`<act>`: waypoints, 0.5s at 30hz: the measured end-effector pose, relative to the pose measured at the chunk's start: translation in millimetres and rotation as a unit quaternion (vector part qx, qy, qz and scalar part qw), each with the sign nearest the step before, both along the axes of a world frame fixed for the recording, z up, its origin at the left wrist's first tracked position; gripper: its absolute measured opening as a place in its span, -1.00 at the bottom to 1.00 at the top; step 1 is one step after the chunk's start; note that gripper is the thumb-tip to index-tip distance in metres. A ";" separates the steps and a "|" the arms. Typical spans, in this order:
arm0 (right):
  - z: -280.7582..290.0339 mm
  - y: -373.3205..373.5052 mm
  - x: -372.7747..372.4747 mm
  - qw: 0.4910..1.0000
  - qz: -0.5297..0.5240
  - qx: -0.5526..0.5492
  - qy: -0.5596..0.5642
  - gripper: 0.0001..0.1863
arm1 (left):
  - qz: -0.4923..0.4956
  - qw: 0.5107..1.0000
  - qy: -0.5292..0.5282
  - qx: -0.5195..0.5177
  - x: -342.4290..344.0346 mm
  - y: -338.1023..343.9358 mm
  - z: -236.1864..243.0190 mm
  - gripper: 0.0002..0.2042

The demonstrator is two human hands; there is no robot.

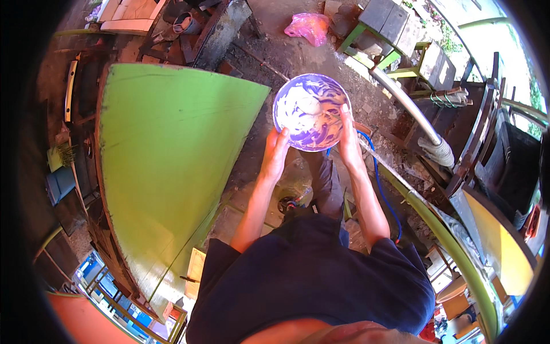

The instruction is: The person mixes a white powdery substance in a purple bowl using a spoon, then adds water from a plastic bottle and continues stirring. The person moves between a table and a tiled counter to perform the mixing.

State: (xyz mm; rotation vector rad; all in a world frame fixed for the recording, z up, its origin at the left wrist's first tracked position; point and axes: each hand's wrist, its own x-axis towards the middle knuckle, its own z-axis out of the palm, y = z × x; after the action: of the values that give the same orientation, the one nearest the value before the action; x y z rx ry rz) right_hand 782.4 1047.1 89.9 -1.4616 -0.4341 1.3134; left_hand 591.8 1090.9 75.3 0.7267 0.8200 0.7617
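Mostly hidden underneath, the fingers (345, 111) of the left hand (275, 153) and right hand (349, 140) clamp a smeared purple bowl (312, 112).

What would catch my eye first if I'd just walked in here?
Probably the purple bowl, its inside smeared with something pale, held near the middle of the view between the left hand and right hand. Next comes the big bright green panel to the left, then a pink plastic bag on the ground near the top.
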 end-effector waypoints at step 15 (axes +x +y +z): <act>95.0 138.2 187.7 0.984 -0.118 0.092 0.094 -0.22 | -0.013 0.947 0.250 0.201 4.7 173.1 205.6 -0.63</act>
State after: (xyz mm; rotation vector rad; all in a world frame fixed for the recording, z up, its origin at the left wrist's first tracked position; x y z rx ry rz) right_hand 970.1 1185.3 184.9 -1.1836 -0.2422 1.1758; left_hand 596.5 1264.0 280.8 1.3304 1.1219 0.7386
